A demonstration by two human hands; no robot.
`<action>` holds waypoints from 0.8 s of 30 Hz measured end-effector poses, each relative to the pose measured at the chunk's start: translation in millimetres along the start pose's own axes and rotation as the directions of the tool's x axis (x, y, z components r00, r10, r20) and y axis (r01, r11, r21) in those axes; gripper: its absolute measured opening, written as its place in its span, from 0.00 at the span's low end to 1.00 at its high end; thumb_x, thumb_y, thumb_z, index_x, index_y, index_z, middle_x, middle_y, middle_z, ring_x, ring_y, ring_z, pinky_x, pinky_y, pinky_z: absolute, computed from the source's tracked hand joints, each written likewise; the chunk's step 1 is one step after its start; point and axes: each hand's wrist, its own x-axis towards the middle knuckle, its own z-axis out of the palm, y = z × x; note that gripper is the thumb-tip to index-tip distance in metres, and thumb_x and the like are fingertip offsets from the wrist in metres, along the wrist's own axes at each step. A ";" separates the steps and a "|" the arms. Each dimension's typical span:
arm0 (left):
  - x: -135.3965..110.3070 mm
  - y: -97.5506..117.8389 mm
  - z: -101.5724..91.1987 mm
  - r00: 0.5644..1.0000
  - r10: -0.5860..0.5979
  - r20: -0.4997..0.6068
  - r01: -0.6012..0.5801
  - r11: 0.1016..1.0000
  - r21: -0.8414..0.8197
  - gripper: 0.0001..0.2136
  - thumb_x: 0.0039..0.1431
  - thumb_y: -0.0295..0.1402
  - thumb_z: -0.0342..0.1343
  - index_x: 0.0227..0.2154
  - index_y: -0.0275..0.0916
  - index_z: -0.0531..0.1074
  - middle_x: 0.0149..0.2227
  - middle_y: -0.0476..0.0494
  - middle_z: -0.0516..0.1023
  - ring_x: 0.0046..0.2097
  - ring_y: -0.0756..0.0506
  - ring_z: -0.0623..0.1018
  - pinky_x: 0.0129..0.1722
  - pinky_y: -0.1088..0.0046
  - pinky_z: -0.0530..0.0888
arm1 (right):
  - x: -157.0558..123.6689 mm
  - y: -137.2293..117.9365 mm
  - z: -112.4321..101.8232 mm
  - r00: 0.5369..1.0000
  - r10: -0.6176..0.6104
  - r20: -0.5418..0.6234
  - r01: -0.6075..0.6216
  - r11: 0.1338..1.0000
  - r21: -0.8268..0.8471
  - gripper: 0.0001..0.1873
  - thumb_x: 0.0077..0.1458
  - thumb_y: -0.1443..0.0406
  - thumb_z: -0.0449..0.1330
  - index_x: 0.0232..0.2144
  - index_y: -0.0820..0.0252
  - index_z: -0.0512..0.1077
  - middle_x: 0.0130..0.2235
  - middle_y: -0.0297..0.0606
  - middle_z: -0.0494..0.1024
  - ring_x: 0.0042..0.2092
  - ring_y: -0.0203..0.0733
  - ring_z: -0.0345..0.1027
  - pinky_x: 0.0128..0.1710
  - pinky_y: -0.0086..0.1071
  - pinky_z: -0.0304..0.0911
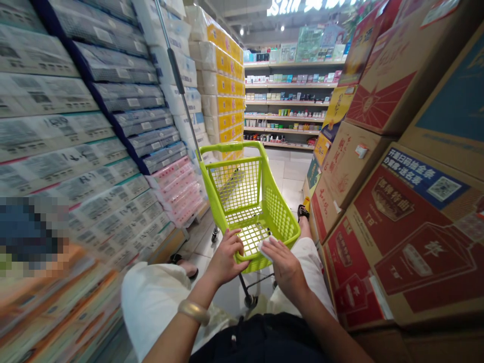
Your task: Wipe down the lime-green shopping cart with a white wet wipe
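Between my knees stands a lime-green plastic shopping cart (291, 224) with a lattice basket, and nothing lies inside it. My left hand (228, 256) curls its fingers over the near rim, thumb along the outside. A gold-coloured bangle (193, 312) circles that wrist. Close by on the right, my right hand (284, 264) holds a white cloth or tissue (265, 245) under its fingers against the near right part of the rim. The fingers hide most of the cloth, so its exact kind is unclear.
Large printed cartons (412, 227) are stacked close on my right. To the left rise piles of wrapped paper packs (75, 146) and yellow-and-white packs (223, 96). A grey pole (176, 70) slants down behind the cart. Product shelves (287, 86) line the far end.
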 end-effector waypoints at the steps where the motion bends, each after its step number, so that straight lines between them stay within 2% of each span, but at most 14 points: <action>1: -0.2 0.1 -0.6 1.000 -0.002 0.004 0.002 1.000 -0.001 0.11 0.44 0.25 0.64 0.22 0.42 0.64 0.33 0.47 0.76 0.59 0.37 0.70 0.66 0.44 0.55 | -0.5 7.7 -4.6 0.998 0.048 -0.048 -0.049 0.999 -0.021 0.26 0.59 0.76 0.47 0.53 0.54 0.73 0.51 0.40 0.79 0.58 0.46 0.69 0.57 0.47 0.68; 3: -0.3 0.5 -1.3 1.000 -0.004 0.009 0.004 1.000 -0.001 0.12 0.44 0.25 0.63 0.21 0.41 0.64 0.33 0.47 0.76 0.59 0.36 0.70 0.66 0.43 0.55 | -2.2 20.4 -12.4 0.979 0.138 -0.148 -0.147 0.987 -0.058 0.26 0.59 0.77 0.47 0.53 0.55 0.74 0.50 0.42 0.80 0.58 0.47 0.70 0.57 0.49 0.68; 5: -0.1 1.0 -1.0 1.000 -0.007 0.006 0.007 1.000 -0.003 0.12 0.44 0.25 0.63 0.21 0.41 0.64 0.33 0.47 0.76 0.59 0.36 0.70 0.66 0.43 0.55 | -3.9 20.9 -12.9 0.967 0.169 -0.190 -0.185 0.980 -0.070 0.26 0.59 0.77 0.47 0.52 0.55 0.74 0.50 0.42 0.80 0.58 0.48 0.69 0.58 0.50 0.67; 8: 0.4 1.3 0.5 1.000 -0.010 -0.006 0.010 1.000 -0.007 0.12 0.43 0.24 0.63 0.22 0.42 0.64 0.33 0.48 0.76 0.59 0.36 0.69 0.66 0.43 0.55 | -4.4 1.2 -1.0 0.995 0.063 -0.074 -0.065 0.998 -0.023 0.27 0.58 0.77 0.47 0.54 0.54 0.73 0.52 0.40 0.79 0.59 0.45 0.68 0.59 0.47 0.66; 10: 0.2 0.9 1.0 1.000 -0.007 -0.007 0.006 1.000 -0.008 0.12 0.44 0.24 0.63 0.22 0.42 0.64 0.33 0.48 0.75 0.59 0.36 0.69 0.66 0.44 0.55 | -3.4 -8.8 5.1 0.999 -0.030 0.029 0.029 0.999 0.034 0.27 0.59 0.76 0.48 0.55 0.53 0.71 0.53 0.39 0.78 0.60 0.44 0.67 0.59 0.45 0.66; 11: -0.1 0.5 1.0 1.000 -0.004 -0.003 0.004 1.000 -0.009 0.12 0.44 0.24 0.63 0.22 0.42 0.63 0.33 0.47 0.75 0.59 0.36 0.69 0.66 0.44 0.55 | -2.8 -8.8 5.1 0.998 -0.040 0.047 0.038 0.998 0.046 0.26 0.59 0.76 0.48 0.55 0.53 0.71 0.54 0.38 0.78 0.60 0.43 0.67 0.59 0.45 0.66; 13: -1.2 -0.3 0.4 1.000 -0.004 0.007 0.004 1.000 -0.013 0.12 0.43 0.24 0.63 0.22 0.41 0.63 0.33 0.47 0.75 0.59 0.36 0.69 0.66 0.43 0.55 | -1.9 1.8 -1.3 1.000 0.022 -0.005 -0.022 0.999 0.023 0.26 0.60 0.76 0.48 0.54 0.53 0.73 0.52 0.39 0.79 0.59 0.44 0.68 0.59 0.46 0.66; 16: -2.7 -1.3 -0.2 1.000 -0.010 0.017 0.011 1.000 -0.017 0.12 0.44 0.25 0.63 0.23 0.41 0.63 0.34 0.47 0.75 0.59 0.36 0.69 0.66 0.42 0.54 | -2.6 23.8 -14.8 0.971 0.169 -0.170 -0.179 0.983 -0.047 0.25 0.59 0.76 0.47 0.51 0.55 0.75 0.50 0.42 0.80 0.58 0.47 0.70 0.58 0.49 0.67; 18: -3.0 -1.4 0.3 1.000 -0.014 0.016 0.014 1.000 -0.019 0.12 0.44 0.25 0.63 0.23 0.41 0.63 0.34 0.47 0.75 0.59 0.36 0.69 0.66 0.42 0.54 | -4.1 24.8 -16.2 0.959 0.194 -0.207 -0.211 0.975 -0.065 0.24 0.59 0.76 0.48 0.51 0.56 0.75 0.50 0.43 0.80 0.58 0.48 0.70 0.58 0.50 0.67; 21: -2.5 -1.4 1.3 1.000 -0.010 0.008 0.010 1.000 -0.017 0.12 0.44 0.25 0.63 0.23 0.41 0.63 0.34 0.47 0.75 0.59 0.36 0.69 0.66 0.42 0.54 | -5.8 5.0 -5.7 0.993 0.086 -0.080 -0.088 0.996 -0.026 0.26 0.59 0.76 0.48 0.53 0.54 0.73 0.52 0.40 0.79 0.60 0.46 0.68 0.59 0.48 0.66; 23: -2.3 -1.6 1.4 1.000 -0.006 0.004 0.006 1.000 -0.012 0.12 0.45 0.25 0.63 0.23 0.41 0.63 0.34 0.47 0.75 0.59 0.36 0.69 0.66 0.43 0.55 | -5.5 -5.4 -0.1 1.000 -0.007 0.010 0.007 1.000 0.017 0.26 0.60 0.76 0.48 0.55 0.53 0.72 0.53 0.38 0.78 0.60 0.45 0.67 0.59 0.46 0.67; 24: -2.3 -1.8 1.2 1.000 -0.005 0.005 0.005 1.000 -0.010 0.12 0.45 0.25 0.63 0.23 0.41 0.63 0.33 0.47 0.75 0.59 0.36 0.69 0.66 0.43 0.55 | -5.0 -5.7 -0.1 1.000 -0.020 0.017 0.020 1.000 0.023 0.26 0.60 0.76 0.48 0.55 0.53 0.72 0.53 0.38 0.78 0.60 0.45 0.68 0.58 0.46 0.67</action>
